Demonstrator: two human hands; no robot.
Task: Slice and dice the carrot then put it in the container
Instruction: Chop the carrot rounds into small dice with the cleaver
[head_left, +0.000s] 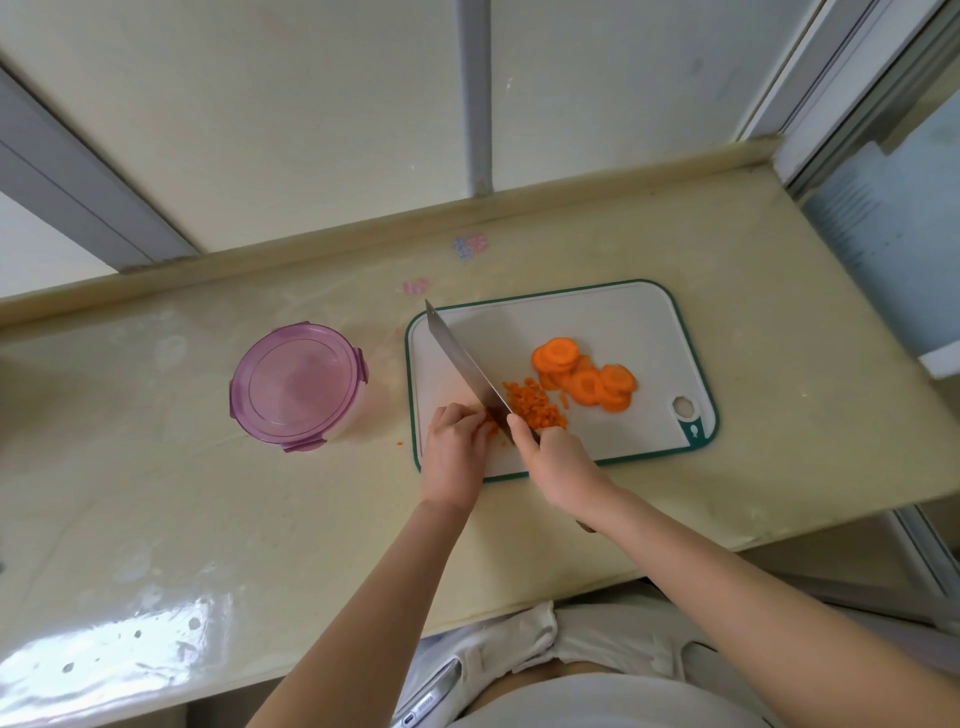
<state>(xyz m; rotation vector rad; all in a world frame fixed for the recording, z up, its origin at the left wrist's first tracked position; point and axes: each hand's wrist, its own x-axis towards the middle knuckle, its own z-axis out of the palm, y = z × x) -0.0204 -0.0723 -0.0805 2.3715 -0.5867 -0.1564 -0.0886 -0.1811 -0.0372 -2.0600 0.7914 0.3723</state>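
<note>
Pale yellow countertop (208, 519), glossy, glare patch at near left edge. Two small pastel stickers (470, 247) near back ledge.

White cutting board (597, 322), green rim, lying flat right of centre; hang hole at near right corner.

Round container (296, 387), purple clip lid on, standing on countertop left of board, apart from it.

Knife (462, 364): broad blade set diagonally over left part of board, tip toward far left corner, edge down among the carrot.

Right hand (558, 462): wrapped round knife handle, forefinger laid along top of blade; handle mostly hidden.

Left hand (452, 452): fingers curled together, tips pinning carrot pieces (491, 428) to board, just left of blade. Exact grip hard to make out.

Carrot slices (587, 382): overlapping rounds heaped mid-board, right of blade.

Diced carrot (535, 405): small pile touching right face of blade, just beside slices.

One orange crumb (399, 444) on countertop, off board's left edge.
</note>
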